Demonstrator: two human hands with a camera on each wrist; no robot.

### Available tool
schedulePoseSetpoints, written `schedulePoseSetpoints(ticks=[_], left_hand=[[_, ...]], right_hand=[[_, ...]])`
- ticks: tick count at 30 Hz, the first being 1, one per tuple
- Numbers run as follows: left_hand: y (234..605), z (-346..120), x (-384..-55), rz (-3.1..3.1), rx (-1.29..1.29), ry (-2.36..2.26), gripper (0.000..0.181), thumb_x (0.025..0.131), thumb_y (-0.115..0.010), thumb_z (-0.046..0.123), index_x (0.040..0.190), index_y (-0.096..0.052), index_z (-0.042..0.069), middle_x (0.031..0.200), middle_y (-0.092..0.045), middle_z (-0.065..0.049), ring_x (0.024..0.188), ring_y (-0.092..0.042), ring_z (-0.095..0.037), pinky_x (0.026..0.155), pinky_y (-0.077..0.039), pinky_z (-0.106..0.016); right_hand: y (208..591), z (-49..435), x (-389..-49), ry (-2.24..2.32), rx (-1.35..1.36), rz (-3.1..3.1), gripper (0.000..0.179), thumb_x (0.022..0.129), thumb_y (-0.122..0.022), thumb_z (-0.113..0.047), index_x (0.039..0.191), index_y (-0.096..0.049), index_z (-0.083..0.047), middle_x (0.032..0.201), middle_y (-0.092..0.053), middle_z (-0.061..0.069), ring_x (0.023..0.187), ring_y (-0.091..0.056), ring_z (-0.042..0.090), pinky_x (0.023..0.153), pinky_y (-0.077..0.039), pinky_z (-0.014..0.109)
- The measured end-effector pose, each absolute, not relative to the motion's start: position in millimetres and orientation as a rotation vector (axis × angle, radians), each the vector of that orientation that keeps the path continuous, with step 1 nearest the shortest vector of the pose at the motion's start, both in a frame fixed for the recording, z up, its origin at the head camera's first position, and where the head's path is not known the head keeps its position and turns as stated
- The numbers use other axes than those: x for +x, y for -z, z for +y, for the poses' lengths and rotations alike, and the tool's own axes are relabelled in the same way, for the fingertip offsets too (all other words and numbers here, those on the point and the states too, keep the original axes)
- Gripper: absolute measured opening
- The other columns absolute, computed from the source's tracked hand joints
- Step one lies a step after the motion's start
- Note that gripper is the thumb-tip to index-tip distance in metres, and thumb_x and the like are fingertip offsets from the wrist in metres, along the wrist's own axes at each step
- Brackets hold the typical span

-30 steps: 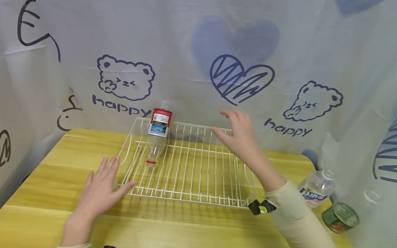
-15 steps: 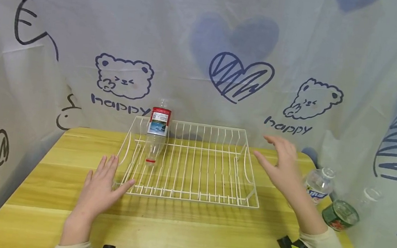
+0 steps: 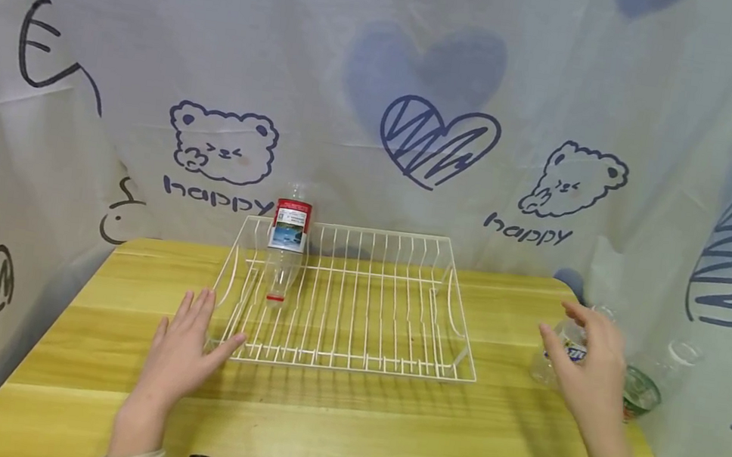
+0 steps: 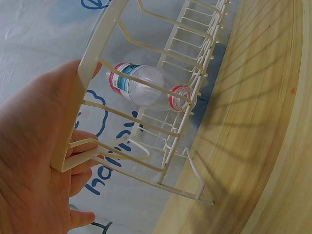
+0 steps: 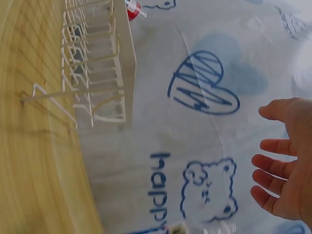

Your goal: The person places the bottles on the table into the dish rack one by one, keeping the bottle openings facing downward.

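My left hand (image 3: pixel 175 357), fingers extended and thumb spread, rests at the front left corner of a white wire rack (image 3: pixel 355 369). In the left wrist view its thumb meets the rack's rim (image 4: pixel 96 46). A clear plastic bottle (image 3: pixel 290 225) with a red, white and blue label lies in the rack's left part, its red-ringed neck toward me. Over the right side of the table, my right hand (image 3: pixel 591 378) has loosely bent, parted fingers and holds nothing. It partly hides a clear plastic bottle (image 3: pixel 573 351) with a blue and white label; contact cannot be made out.
Behind the right hand stands another clear bottle (image 3: pixel 642 392) with a green label, partly hidden, near the right table edge. A printed curtain (image 3: pixel 333 49) encloses the wooden table (image 3: pixel 339 446) at the back and both sides.
My right hand has moved right and toward me, from above the rack's back right corner to the bottles at the right. The left hand, rack and red-labelled bottle have stayed put.
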State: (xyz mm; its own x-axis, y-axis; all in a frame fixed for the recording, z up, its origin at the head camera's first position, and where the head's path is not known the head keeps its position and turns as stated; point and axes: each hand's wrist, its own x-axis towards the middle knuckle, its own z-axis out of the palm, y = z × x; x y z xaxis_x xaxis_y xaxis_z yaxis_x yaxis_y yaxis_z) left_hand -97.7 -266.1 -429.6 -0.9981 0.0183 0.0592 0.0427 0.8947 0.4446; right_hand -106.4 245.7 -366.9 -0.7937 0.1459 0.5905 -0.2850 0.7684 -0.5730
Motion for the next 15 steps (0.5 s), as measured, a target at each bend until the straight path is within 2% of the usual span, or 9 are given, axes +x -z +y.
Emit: schedulePoseSetpoints(ticks=[2,7,8,11,13,15], left_hand=[[430,-266,-97,-3.008,-0.046,0.709,0.095,0.094,-0.043,0.065,0.156,-0.004,0.005,0.164,-0.002,-0.015,0.152,0.003,-0.037,0.115,0.000,-0.071],[430,-266,-97,-3.010,-0.055,0.703,0.094,0.094,-0.042,0.065,0.156,-0.006,0.004,0.164,-0.003,-0.016,0.152,0.003,-0.039,0.115,0.000,-0.071],[430,-266,-97,-3.008,-0.059,0.704,0.094,0.095,-0.042,0.064,0.156,-0.006,0.003,0.164,-0.003,-0.017,0.152,0.002,-0.039,0.115,0.000,-0.072],[430,-266,-98,-3.002,-0.068,0.706,0.094,0.095,-0.042,0.064,0.156,-0.005,0.003,0.164,-0.003,-0.018,0.152,0.002,-0.040,0.114,0.000,-0.072],[429,-266,-98,-3.003,-0.069,0.707,0.094,0.095,-0.042,0.064,0.156,-0.004,0.004,0.164,-0.003,-0.018,0.152,0.002,-0.039,0.114,0.000,-0.072],[430,-266,-99,-3.007,-0.068,0.707,0.095,0.094,-0.042,0.065,0.156,-0.004,0.004,0.164,-0.003,-0.018,0.152,0.002,-0.039,0.114,-0.001,-0.073]], right_hand=[[374,254,-100,-0.870,0.046,-2.302,0.041,0.084,-0.073,-0.007,0.121,-0.060,0.004,0.111,-0.061,0.023,0.101,-0.049,0.033,0.087,-0.034,0.039],[390,273,-87,-0.836,-0.066,-2.275,0.039,0.082,-0.072,-0.007,0.116,-0.061,0.007,0.107,-0.060,0.026,0.101,-0.047,0.034,0.091,-0.032,0.048],[393,277,-85,-0.829,-0.084,-2.270,0.038,0.081,-0.072,-0.006,0.115,-0.061,0.008,0.106,-0.060,0.026,0.099,-0.047,0.030,0.091,-0.031,0.046],[401,286,-79,-0.811,-0.143,-2.261,0.037,0.080,-0.073,-0.006,0.112,-0.062,0.008,0.103,-0.061,0.025,0.095,-0.043,0.005,0.090,-0.031,0.036],[406,292,-75,-0.809,-0.193,-2.269,0.036,0.081,-0.073,-0.008,0.111,-0.062,0.008,0.101,-0.061,0.025,0.092,-0.035,-0.009,0.085,-0.031,0.030],[410,297,-70,-0.812,-0.275,-2.299,0.035,0.083,-0.073,-0.010,0.112,-0.063,0.007,0.102,-0.062,0.023,0.090,-0.028,-0.018,0.082,-0.032,0.024]])
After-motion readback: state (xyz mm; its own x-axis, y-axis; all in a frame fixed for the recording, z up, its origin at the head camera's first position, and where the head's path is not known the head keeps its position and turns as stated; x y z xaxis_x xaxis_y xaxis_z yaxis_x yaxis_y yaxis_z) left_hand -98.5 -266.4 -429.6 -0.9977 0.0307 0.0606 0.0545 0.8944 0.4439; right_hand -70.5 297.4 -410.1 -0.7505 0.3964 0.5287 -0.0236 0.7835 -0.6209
